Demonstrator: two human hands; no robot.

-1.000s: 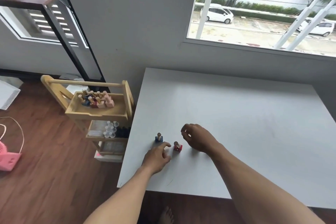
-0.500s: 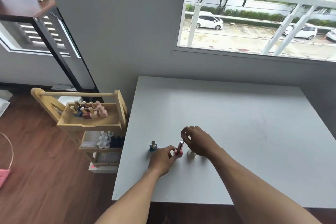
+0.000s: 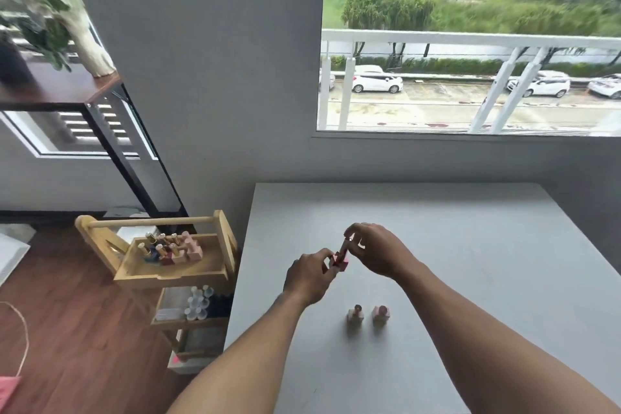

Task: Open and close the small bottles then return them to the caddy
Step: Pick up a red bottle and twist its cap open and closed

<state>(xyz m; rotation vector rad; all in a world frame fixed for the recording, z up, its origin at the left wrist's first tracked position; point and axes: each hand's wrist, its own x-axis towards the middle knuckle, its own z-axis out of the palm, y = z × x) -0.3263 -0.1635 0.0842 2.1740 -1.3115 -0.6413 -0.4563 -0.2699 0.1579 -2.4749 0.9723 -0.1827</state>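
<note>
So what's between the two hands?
A red bottle: the left hand grips its base, the right hand pinches its cap. The head view shows it.

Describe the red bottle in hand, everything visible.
The red bottle is small, with a blocky red base and a slim darker cap. It is held slightly tilted above the white table. The left hand pinches the base; the right hand pinches the cap. Whether the cap is loosened cannot be told.

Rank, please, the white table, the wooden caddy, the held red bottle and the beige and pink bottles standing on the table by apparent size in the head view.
1. white table
2. wooden caddy
3. red bottle, beige bottle and pink bottle: roughly alike; the red one is partly covered, so unranked.
</note>
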